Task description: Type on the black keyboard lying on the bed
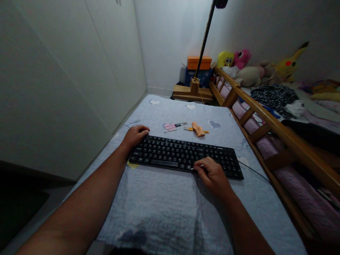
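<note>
A black keyboard (170, 152) lies on the pale blue quilted cover (164, 198). My left hand (136, 136) rests at the keyboard's upper left corner, its fingers together over the edge. Near the bottom row, right of the space bar, my right hand (209, 171) pinches a thin white cotton swab (195, 168) whose tip touches the keys. Behind the keyboard lie a tool with a black handle and metal tip (180, 124), a thin white stick (170, 130), and an orange cloth (197, 129) over a yellow-handled brush (188, 128).
A wooden bed rail (255, 102) runs along the right side, with plush toys (241, 58) beyond it. White cabinet doors (79, 63) stand at the left. A wooden stand (193, 90) with a black pole is at the back. The keyboard's cable (255, 171) trails right.
</note>
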`<state>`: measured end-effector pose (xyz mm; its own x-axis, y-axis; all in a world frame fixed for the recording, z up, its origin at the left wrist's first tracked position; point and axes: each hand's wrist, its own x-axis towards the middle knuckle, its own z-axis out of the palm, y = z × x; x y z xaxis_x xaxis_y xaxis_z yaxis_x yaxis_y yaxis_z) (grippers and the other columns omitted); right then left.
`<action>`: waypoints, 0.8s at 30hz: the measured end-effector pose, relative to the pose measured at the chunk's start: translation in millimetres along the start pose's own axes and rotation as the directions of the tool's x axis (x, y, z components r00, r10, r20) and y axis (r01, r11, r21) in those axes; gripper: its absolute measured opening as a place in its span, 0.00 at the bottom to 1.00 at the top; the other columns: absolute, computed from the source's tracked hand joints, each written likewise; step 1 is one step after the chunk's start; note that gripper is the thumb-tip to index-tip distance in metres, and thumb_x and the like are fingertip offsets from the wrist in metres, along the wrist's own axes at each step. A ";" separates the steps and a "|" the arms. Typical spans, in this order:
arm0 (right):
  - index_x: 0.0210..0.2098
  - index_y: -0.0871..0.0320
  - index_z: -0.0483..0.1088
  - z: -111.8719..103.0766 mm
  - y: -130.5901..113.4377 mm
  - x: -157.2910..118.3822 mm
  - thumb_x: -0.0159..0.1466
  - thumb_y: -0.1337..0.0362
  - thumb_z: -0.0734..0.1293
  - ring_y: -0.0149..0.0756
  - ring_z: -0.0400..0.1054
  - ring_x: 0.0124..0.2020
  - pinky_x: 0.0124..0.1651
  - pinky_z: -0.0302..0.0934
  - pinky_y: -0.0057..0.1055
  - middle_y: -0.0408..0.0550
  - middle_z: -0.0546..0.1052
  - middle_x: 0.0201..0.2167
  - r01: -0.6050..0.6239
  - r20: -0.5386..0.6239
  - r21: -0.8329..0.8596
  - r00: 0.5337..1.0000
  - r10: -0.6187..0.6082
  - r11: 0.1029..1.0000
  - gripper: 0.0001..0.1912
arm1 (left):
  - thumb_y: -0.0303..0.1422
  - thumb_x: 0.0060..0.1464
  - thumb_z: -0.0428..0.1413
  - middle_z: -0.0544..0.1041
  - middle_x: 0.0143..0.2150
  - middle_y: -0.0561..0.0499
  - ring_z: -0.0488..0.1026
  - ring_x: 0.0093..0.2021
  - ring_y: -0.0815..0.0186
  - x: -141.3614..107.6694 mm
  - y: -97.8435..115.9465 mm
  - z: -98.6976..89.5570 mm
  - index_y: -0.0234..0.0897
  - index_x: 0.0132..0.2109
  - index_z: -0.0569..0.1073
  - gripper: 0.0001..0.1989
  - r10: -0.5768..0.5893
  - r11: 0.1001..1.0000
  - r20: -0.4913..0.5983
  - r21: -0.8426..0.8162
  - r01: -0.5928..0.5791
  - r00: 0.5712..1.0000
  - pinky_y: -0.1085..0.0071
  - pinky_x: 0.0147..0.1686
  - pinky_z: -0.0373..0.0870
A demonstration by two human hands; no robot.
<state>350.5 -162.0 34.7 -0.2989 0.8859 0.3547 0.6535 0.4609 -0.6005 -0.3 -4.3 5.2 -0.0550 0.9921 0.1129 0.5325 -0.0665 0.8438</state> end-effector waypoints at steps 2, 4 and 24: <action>0.34 0.55 0.75 0.4 0.3 -0.1 0.68 0.70 0.64 0.40 0.72 0.35 0.38 0.65 0.34 0.48 0.79 0.30 0.003 0.000 -0.002 1.000 -0.003 1.000 0.09 | 0.44 0.44 0.60 0.84 0.38 0.46 0.79 0.42 0.53 -0.4 0.6 -0.1 0.38 0.36 0.83 0.17 0.003 1.000 -0.002 0.000 -0.003 1.000 0.59 0.50 0.72; 0.34 0.55 0.75 0.4 0.6 -0.1 0.68 0.70 0.63 0.39 0.72 0.35 0.39 0.65 0.34 0.48 0.79 0.31 0.007 0.007 -0.005 1.000 -0.007 1.000 0.09 | 0.44 0.44 0.60 0.84 0.38 0.46 0.78 0.42 0.53 -0.7 0.7 -0.1 0.38 0.36 0.83 0.17 0.007 1.000 -0.006 0.003 -0.007 1.000 0.59 0.50 0.72; 0.34 0.55 0.74 -0.6 0.4 -0.8 0.68 0.70 0.64 0.40 0.72 0.35 0.39 0.64 0.35 0.48 0.79 0.31 -0.006 0.004 -0.001 1.000 0.006 1.000 0.09 | 0.44 0.44 0.60 0.85 0.38 0.46 0.79 0.42 0.53 0.3 -1.3 0.6 0.38 0.36 0.83 0.17 0.017 1.000 -0.002 0.007 -0.017 1.000 0.59 0.51 0.72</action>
<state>351.5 -162.5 34.6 -0.2977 0.8888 0.3484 0.6561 0.4556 -0.6016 -0.5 -3.8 3.9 -0.0475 0.9906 0.1282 0.5388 -0.0827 0.8384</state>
